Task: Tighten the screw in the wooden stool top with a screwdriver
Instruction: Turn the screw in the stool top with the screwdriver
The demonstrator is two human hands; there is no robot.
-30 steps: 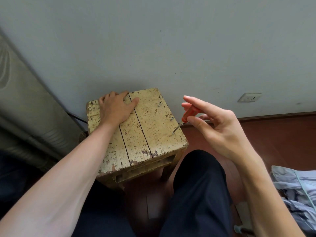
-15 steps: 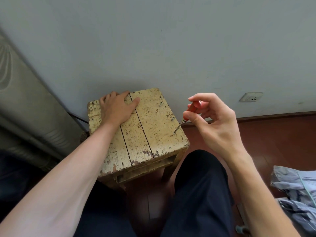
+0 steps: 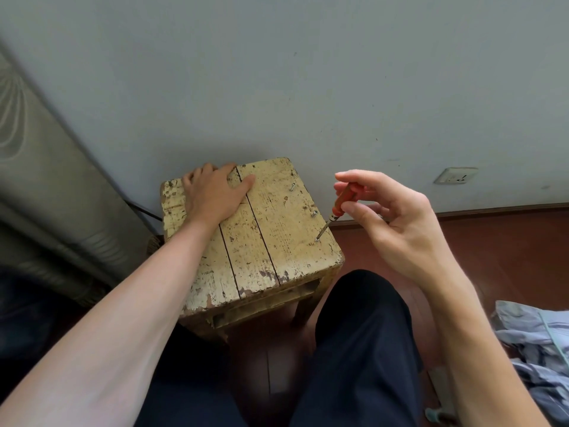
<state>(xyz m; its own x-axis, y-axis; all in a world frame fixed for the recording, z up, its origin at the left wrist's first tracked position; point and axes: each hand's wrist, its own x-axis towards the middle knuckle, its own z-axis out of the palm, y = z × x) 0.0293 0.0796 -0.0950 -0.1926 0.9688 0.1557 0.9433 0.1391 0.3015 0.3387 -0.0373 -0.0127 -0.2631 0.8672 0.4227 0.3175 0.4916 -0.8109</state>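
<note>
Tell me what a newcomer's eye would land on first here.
The right hand pinches a small orange-handled screwdriver, tilted, its tip on a screw near the right edge of the worn yellow stool top. The left hand lies flat on the top's far left part.

A home room: wall socket (image 3: 455, 175), wooden floor (image 3: 492, 241), crumpled clothes (image 3: 535, 340).

- The worn wooden stool top (image 3: 277, 248) stands on the floor (image 3: 492, 241).
- The left grip (image 3: 212, 195) lies flat on it.
- A small screw (image 3: 292, 187) lies right of that grip.
</note>
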